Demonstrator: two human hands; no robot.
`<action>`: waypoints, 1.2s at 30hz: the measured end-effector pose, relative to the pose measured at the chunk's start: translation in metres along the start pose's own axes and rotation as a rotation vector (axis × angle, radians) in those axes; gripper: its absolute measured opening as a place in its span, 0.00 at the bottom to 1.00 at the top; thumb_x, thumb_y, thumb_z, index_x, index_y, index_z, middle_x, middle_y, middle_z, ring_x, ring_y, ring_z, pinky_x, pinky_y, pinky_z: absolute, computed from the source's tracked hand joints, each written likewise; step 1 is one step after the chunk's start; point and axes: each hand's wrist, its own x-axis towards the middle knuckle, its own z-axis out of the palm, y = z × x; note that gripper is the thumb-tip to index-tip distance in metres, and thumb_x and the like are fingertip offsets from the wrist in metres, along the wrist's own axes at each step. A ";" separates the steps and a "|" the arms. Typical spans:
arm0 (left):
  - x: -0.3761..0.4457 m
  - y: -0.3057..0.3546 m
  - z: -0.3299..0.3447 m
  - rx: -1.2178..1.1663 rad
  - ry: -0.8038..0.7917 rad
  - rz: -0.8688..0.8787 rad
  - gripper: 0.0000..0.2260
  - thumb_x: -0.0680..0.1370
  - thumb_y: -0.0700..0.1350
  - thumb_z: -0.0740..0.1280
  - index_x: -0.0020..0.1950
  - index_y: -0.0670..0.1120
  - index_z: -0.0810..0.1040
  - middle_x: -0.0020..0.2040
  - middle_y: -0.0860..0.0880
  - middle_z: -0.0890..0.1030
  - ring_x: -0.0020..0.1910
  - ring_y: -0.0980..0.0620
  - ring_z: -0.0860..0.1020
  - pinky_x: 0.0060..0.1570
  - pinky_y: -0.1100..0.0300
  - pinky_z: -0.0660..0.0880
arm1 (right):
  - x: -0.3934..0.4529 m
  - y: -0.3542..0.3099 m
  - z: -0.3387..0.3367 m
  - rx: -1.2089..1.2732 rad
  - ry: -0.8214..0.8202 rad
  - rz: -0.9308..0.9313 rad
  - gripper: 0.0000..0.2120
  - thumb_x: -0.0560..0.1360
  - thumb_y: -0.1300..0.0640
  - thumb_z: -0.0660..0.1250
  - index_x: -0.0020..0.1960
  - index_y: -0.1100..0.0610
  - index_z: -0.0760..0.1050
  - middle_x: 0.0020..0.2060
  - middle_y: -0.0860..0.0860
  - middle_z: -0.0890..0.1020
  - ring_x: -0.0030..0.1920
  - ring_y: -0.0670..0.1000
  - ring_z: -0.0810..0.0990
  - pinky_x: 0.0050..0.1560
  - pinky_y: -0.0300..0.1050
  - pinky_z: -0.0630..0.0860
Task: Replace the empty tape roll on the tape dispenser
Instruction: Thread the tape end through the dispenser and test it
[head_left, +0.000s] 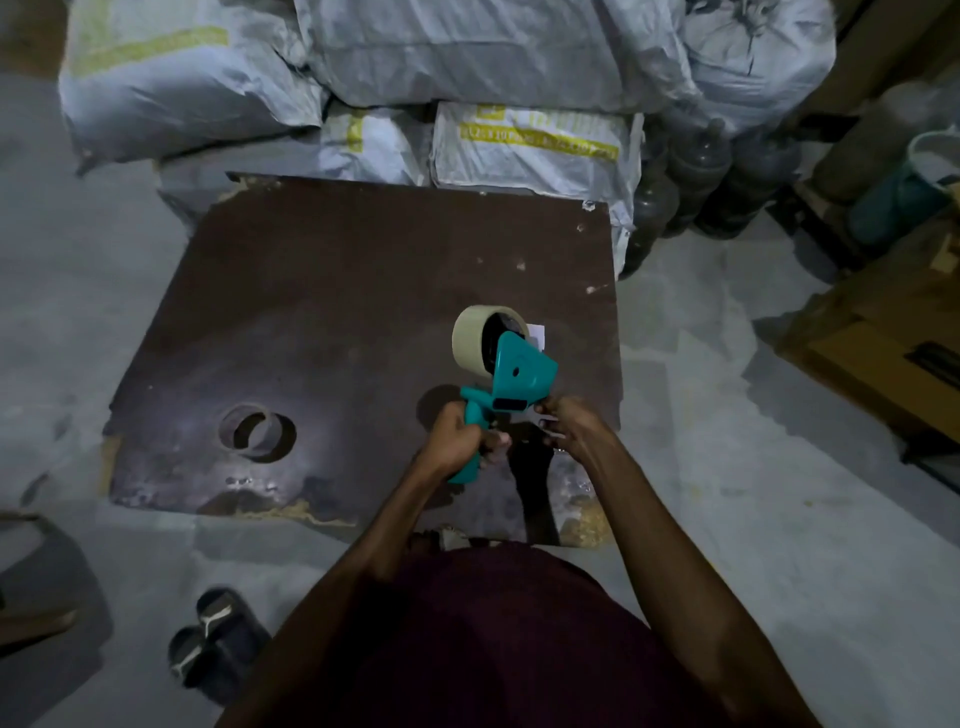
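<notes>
Dim floor, brown board (322, 312) | left hand (457, 436) grips tape dispenser (511, 384) handle | right hand (569, 423) fingers curled, pinch unclear

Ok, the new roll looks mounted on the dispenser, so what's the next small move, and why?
Probably thread the tape end forward to the dispenser's mouth. The cream tape roll sits on the teal tape dispenser, the left hand grips the handle, the right hand works at the front, and the empty core lies aside on the board.
</notes>
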 end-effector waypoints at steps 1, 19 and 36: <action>-0.003 -0.003 0.002 0.004 0.010 -0.004 0.07 0.77 0.31 0.71 0.42 0.41 0.80 0.32 0.46 0.81 0.27 0.50 0.76 0.29 0.57 0.73 | -0.001 0.002 -0.002 0.002 0.002 0.002 0.04 0.77 0.63 0.66 0.47 0.58 0.79 0.37 0.51 0.82 0.32 0.51 0.76 0.30 0.43 0.73; -0.064 -0.042 0.024 0.063 0.237 0.028 0.06 0.73 0.37 0.75 0.47 0.41 0.81 0.34 0.44 0.81 0.32 0.46 0.77 0.31 0.55 0.74 | -0.013 0.043 -0.003 -0.149 -0.134 0.014 0.09 0.78 0.67 0.61 0.44 0.60 0.78 0.32 0.53 0.81 0.31 0.50 0.77 0.32 0.45 0.72; -0.132 -0.115 0.024 0.120 0.276 -0.018 0.07 0.72 0.31 0.71 0.41 0.41 0.78 0.33 0.45 0.78 0.27 0.50 0.74 0.28 0.58 0.72 | -0.009 0.082 -0.011 -0.565 0.123 -0.448 0.12 0.73 0.61 0.76 0.32 0.56 0.81 0.29 0.50 0.78 0.31 0.47 0.75 0.33 0.41 0.73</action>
